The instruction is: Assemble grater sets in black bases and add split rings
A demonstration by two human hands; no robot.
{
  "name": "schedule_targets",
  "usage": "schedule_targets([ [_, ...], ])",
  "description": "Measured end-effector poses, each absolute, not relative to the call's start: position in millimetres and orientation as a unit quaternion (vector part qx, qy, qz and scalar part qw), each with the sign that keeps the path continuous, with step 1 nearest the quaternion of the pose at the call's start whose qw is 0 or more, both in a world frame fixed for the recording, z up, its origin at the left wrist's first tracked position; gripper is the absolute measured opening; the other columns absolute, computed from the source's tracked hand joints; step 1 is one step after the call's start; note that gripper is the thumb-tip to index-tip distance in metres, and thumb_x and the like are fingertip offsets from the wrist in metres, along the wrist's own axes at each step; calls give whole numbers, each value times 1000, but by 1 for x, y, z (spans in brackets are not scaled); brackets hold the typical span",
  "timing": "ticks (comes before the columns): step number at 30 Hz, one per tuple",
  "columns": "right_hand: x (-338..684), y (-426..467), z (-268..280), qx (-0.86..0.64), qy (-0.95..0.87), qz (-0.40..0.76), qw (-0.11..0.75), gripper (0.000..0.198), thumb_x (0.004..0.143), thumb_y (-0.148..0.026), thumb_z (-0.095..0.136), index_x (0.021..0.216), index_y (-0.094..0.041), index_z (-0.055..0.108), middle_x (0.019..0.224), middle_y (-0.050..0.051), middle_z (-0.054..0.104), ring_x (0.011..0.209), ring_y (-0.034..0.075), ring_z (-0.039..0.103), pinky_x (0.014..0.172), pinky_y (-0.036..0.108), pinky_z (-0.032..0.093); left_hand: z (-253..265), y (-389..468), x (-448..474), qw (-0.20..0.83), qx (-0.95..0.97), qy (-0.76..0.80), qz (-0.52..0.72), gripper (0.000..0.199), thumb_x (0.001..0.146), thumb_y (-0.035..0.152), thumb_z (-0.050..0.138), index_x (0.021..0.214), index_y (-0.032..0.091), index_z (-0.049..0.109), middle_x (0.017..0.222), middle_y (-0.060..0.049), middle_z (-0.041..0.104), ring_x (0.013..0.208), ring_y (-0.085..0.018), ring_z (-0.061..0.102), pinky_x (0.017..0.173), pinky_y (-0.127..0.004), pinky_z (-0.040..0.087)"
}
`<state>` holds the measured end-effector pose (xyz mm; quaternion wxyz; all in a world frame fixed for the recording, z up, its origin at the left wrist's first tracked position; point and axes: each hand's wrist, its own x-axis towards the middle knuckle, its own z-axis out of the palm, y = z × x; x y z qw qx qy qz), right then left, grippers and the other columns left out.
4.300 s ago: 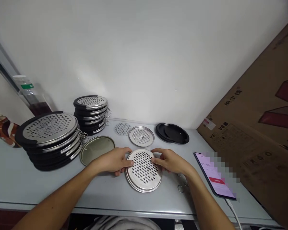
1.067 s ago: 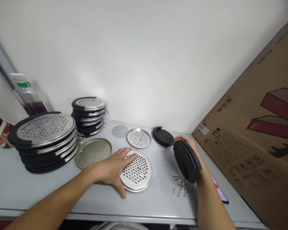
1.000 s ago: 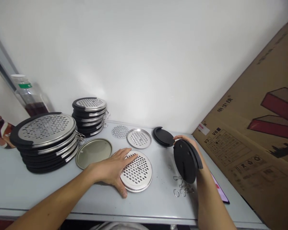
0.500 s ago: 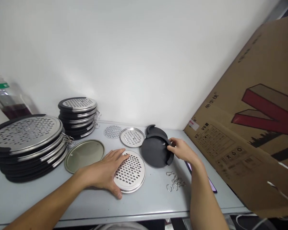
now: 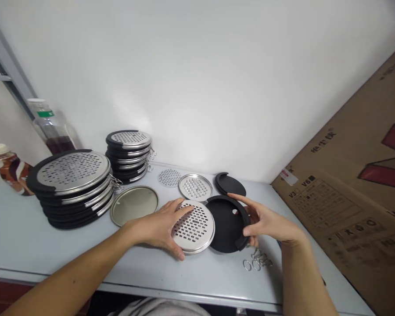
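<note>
My left hand [image 5: 166,227] spans a round perforated metal plate [image 5: 195,226], fingers over its far side and thumb at its near edge. A second metal rim shows beneath that plate. In my right hand [image 5: 258,219] is a black round holder [image 5: 225,224] with a raised curved rim and a small hole, gripped by the rim. The holder's left edge meets the plate's right edge. Behind it lies another black round holder [image 5: 232,184]. A metal disc with raised teeth [image 5: 195,188], a flat perforated disc [image 5: 169,178] and a greenish round lid [image 5: 134,205] lie close by.
Two stacks of assembled black-and-metal discs [image 5: 74,171] [image 5: 129,139] stand at the left, with small rings and clips hanging off them. Bottles [image 5: 52,131] stand behind. Loose metal rings and clips [image 5: 256,264] lie at the right, near a large cardboard box [image 5: 332,175].
My right hand has drawn one black holder toward me, away from the other, and against the perforated plate. My left hand stays on the plate. The view has shifted left.
</note>
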<state>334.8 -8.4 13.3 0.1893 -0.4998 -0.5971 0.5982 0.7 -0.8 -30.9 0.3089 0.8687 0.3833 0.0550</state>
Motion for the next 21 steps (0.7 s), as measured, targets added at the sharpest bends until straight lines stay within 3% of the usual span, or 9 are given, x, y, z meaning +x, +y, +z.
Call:
schedule_targets([
  [5, 321, -20, -7, -462, -598, 627, 188, 120, 55, -31, 86, 148, -30, 10, 105, 7, 62, 68, 19, 68, 61, 31, 56, -23, -1, -2, 311, 868, 385, 48, 119, 50, 62, 78, 148, 33, 17, 157, -8, 5, 142, -37, 11, 112, -46, 25],
  [8, 318, -34, -19, -474, -598, 627, 157, 120, 56, -34, 85, 148, -30, 8, 104, 8, 62, 65, 19, 67, 53, 29, 54, -21, -1, -3, 306, 880, 360, 38, 115, 51, 61, 78, 147, 32, 22, 157, -6, 8, 142, -36, 11, 112, -46, 23],
  [14, 312, -43, -31, -531, -644, 533, 142, 114, 54, -39, 86, 146, -28, 19, 93, 4, 63, 54, 12, 58, 40, 20, 42, -25, 0, -2, 302, 891, 336, 47, 109, 55, 65, 74, 147, 33, 24, 158, -5, 8, 143, -37, 5, 113, -51, 18],
  [21, 296, -44, -28, -512, -710, 458, 156, 112, 50, -41, 87, 144, -23, 29, 87, 3, 64, 67, 17, 57, 56, 25, 46, -23, -10, 5, 272, 900, 333, 71, 97, 59, 67, 72, 143, 34, 34, 157, -4, 15, 142, -37, 9, 112, -51, 21],
])
